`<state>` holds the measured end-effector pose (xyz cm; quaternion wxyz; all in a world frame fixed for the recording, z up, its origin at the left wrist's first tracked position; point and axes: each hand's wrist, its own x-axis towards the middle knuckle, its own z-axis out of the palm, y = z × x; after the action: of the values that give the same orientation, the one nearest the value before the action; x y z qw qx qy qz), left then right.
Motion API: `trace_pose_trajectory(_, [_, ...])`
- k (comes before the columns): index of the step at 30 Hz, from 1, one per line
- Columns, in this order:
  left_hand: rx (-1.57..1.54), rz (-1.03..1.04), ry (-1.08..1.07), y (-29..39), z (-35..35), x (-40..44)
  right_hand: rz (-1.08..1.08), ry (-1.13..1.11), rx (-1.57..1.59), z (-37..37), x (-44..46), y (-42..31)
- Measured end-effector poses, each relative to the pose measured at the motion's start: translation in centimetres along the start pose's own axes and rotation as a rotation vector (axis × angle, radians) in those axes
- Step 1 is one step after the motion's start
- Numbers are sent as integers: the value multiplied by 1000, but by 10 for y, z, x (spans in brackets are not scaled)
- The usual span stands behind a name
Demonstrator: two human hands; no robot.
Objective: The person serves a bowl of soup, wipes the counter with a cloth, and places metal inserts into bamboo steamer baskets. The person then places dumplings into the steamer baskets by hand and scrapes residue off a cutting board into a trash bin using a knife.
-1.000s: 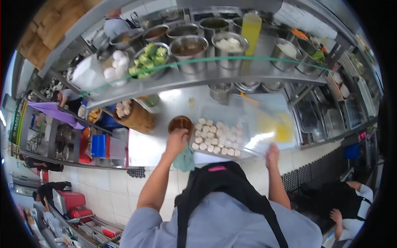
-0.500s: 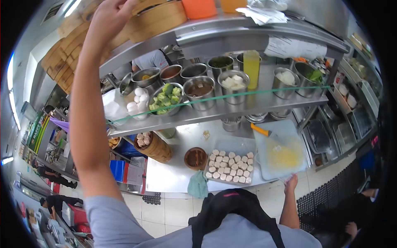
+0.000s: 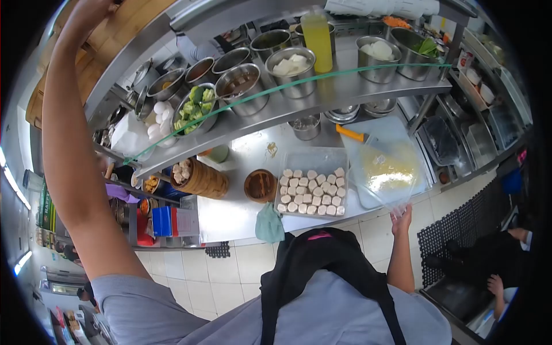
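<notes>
My left hand [image 3: 92, 12] reaches up to the bamboo steamers [image 3: 135, 26] on the top shelf; the frame edge cuts off its fingers, so its grip does not show. My right hand [image 3: 401, 219] pinches the near corner of a clear plastic lid [image 3: 394, 192], tilted over the pale cutting board [image 3: 397, 127]. Beneath the lid, something yellow shows on the board. A yellow-handled knife [image 3: 349, 133] lies at the board's far left. Left of the board, a clear container [image 3: 313, 158] holds rows of white, chunky pieces [image 3: 310, 192].
A small round bamboo steamer [image 3: 260, 187], a steamer stack [image 3: 206, 179] and a green cloth [image 3: 269, 223] are on the counter. The glass-edged shelf [image 3: 339, 99] above carries metal pots, broccoli [image 3: 196, 109], eggs [image 3: 161, 122] and a yellow bottle [image 3: 317, 43]. Another person [image 3: 483, 253] is at right.
The view has shifted, and my left hand is now nearer the upper left corner. My right hand has raised the lid's near side, which catches more light over the board.
</notes>
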<state>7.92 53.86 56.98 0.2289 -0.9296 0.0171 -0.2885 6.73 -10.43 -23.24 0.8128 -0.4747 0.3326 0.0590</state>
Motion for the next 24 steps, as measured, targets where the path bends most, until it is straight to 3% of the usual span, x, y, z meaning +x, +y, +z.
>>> trace_pose_trajectory(1, [530,146,262,-35,11,4,7,51,18,2,-4,-2])
trace_pose_trajectory(3, [54,-59,586,39,-6,-74,-54,156,-49,7,-7,-7])
trace_pose_trajectory(5, [-294,-138,642,105,7,-153,-121,276,-106,-8,-4,-9])
trace_pose_trajectory(7, [-501,-201,473,163,44,-228,-390,303,-385,-37,23,-2])
trace_pose_trajectory(8, [-590,-238,299,190,71,-259,-386,311,-382,-30,11,-7])
trace_pose_trajectory(10, [-729,-336,-140,236,140,-305,-785,456,-723,12,-33,-30])
trace_pose_trajectory(11, [-786,-416,-364,251,189,-326,-782,461,-723,29,-45,-34])
trace_pose_trajectory(12, [-928,-571,-513,258,255,-362,-880,340,-721,45,-53,-38])
trace_pose_trajectory(14, [-654,-381,-265,249,504,-540,-1047,103,-776,80,-74,-45])
trace_pose_trajectory(15, [-670,-443,-289,259,499,-533,-1120,-7,-828,102,-83,-47])
trace_pose_trajectory(18, [-724,-760,-423,299,445,-492,-998,-426,-853,161,-105,-42])
trace_pose_trajectory(19, [-730,-771,-421,307,423,-471,-981,-555,-890,180,-107,-35])
trace_pose_trajectory(21, [-477,-554,-184,321,396,-423,-1054,-790,-1017,218,-111,-19])
trace_pose_trajectory(23, [-725,-276,-226,339,415,-403,-902,-931,-1171,256,-109,7])
trace_pose_trajectory(24, [-674,-186,-352,352,421,-392,-936,-1033,-1200,274,-99,25])
